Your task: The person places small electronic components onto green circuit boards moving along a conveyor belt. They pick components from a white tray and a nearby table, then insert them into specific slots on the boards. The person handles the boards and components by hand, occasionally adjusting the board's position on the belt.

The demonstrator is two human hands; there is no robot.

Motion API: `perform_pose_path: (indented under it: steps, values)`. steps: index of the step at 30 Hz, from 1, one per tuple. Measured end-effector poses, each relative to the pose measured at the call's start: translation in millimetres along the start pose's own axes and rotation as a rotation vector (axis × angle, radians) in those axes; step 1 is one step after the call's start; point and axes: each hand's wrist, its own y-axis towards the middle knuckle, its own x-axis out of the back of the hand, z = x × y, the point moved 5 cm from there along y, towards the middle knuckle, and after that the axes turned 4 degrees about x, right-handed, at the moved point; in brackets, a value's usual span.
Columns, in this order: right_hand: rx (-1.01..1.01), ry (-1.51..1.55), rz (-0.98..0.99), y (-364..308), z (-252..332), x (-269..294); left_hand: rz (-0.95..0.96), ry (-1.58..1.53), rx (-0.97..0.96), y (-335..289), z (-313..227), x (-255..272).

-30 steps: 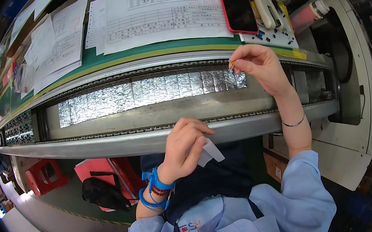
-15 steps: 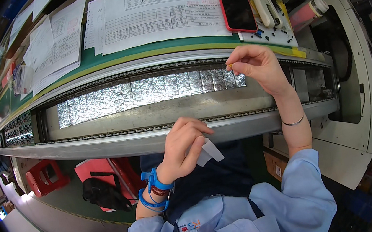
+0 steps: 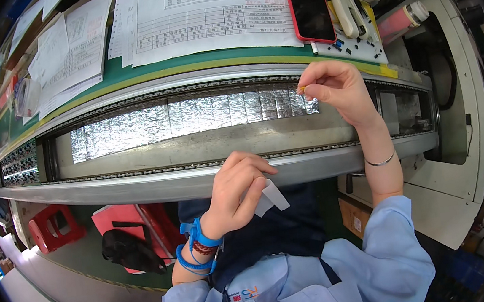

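My right hand [image 3: 336, 89] is over the far side of the conveyor, thumb and forefinger pinched on a tiny yellowish part [image 3: 302, 90]. Just beneath those fingertips is the right end of a long crinkled silver foil strip [image 3: 208, 116], which lies along the conveyor bed between two chain tracks. My left hand [image 3: 239, 190] is at the front metal rail [image 3: 139, 189] with its fingers curled. A white slip of paper [image 3: 271, 198] sticks out under the thumb and appears held there. A blue wrist strap [image 3: 195, 240] circles that wrist.
Behind the conveyor lie printed sheets [image 3: 210, 29], a red-edged phone [image 3: 309, 9] and a white board [image 3: 370, 47] with small black parts. Circuit boards [image 3: 20, 167] sit at the conveyor's left end. A pale machine [image 3: 457, 96] borders the right; a red stool [image 3: 57, 227] stands at lower left.
The view has shifted slightly. Both hands keep nearly the same pose and place, the right still pinching the tiny part.
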Motion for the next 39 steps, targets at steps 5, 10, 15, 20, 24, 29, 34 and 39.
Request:
perform_pose_path:
  steps: [5, 10, 15, 20, 24, 29, 34, 39]
  values:
    - [0.027, 0.001, -0.01, -0.8, 2.6, -1.4, -0.003, 0.004, 0.005, -0.1, -0.4, 0.7]
    - [0.082, 0.015, -0.011, -2.4, 6.5, -1.3, -0.009, 0.0, -0.011, 0.3, -0.1, 0.5]
    - [0.163, 0.028, -0.021, -4.7, 10.5, -5.1, -0.077, -0.048, -0.025, 1.8, -0.1, 1.2]
    - [0.276, -0.09, 0.015, -12.6, 13.0, -18.1, -0.175, -0.221, 0.046, 11.0, -7.6, -2.6]
    - [0.357, -0.223, 0.098, -15.1, 15.8, -32.2, -0.292, -0.358, 0.086, 15.9, -6.0, -3.2]
    - [0.423, -0.345, 0.196, -15.1, 18.1, -43.5, -0.303, -0.455, 0.124, 15.7, 0.1, -4.3]
    - [0.41, -0.367, 0.232, -14.9, 16.2, -47.6, -0.335, -0.39, 0.137, 13.9, 0.0, -3.0]
    - [0.377, -0.404, 0.225, -14.2, 15.1, -49.0, -0.354, -0.376, 0.13, 12.1, 0.3, -1.9]
